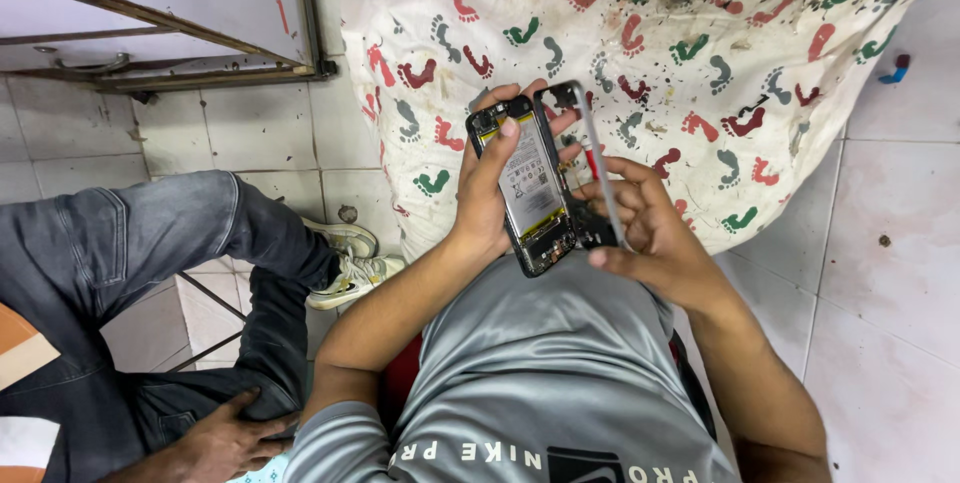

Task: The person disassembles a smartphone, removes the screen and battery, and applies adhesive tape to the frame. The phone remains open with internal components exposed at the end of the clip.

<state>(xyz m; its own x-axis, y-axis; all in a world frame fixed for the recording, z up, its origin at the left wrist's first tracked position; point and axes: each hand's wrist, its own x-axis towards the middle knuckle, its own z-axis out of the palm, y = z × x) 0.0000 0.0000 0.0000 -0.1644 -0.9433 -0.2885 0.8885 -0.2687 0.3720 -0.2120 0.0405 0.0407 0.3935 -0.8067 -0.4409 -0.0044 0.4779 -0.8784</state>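
Over tiled floor [900, 273], left hand [485, 198] fingers clasp opened phone [530, 188]; right hand [650, 228] fingers grip its frame [590, 158].

Grey short-sleeved shirt, white lettering, bare forearms, bare hands [560, 208]

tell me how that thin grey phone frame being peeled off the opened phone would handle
The thin grey phone frame looks like an open rim with nothing across its middle, so probably light and bendy. It seems narrow enough to snap if twisted. The right hand grips it at one side, so its free end may wobble.
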